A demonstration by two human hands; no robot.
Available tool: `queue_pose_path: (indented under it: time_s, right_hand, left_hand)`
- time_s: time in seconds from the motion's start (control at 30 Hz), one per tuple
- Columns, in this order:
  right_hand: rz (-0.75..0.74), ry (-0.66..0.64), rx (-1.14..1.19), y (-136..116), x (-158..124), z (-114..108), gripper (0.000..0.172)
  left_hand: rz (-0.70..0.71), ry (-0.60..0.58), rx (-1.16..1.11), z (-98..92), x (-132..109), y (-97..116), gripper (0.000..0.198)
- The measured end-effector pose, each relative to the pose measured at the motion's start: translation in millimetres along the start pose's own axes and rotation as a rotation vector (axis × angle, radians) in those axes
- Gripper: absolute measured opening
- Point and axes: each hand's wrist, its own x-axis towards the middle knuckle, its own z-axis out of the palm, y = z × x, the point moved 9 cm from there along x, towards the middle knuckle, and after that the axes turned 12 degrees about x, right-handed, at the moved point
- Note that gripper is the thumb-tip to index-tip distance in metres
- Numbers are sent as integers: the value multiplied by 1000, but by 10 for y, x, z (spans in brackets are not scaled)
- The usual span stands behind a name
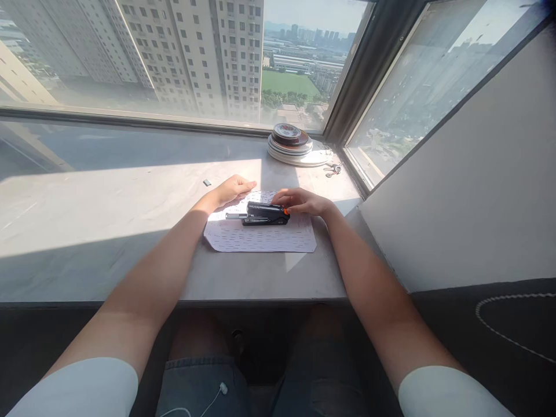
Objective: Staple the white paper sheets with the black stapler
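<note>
Lying on the paper (264,240), long axis parallel to the front edge of the counter (264,279), the stapler (266,215) right-end-first touches the nearer right hand (304,201), its fingers' grasp, like the curled left hand (233,189), indeterminable.

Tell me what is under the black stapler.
White paper with rows of dark marks lies under the black stapler, on the pale ledge. The patch directly beneath the stapler is covered, so any marks there cannot be seen.
</note>
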Motion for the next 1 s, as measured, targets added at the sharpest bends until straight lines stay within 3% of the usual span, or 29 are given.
queue_pose_path:
  time_s: [0.33, 0.5, 0.63, 0.73, 0.83, 1.0]
  right_hand:
    - [-27, 32, -65, 45, 27, -60, 46]
    - [-22, 42, -408, -13, 129, 39, 60]
    - [-54, 42, -579, -71, 195, 167, 38]
    - [-67, 153, -526, -90, 176, 93, 32]
    - [-76, 356, -429, -102, 84, -113, 33]
    - [-288, 711, -289, -275, -139, -402, 36]
  left_hand:
    - [-3, -2, 7, 2, -3, -1, 54]
    - [3, -7, 3, 11, -5, 16, 54]
    - [-13, 2, 2, 7, -7, 12, 56]
    - [-20, 15, 4, -7, 1, 0, 57]
    - [-14, 24, 13, -21, 21, -7, 58]
    - [-11, 115, 4, -117, 45, -16, 50]
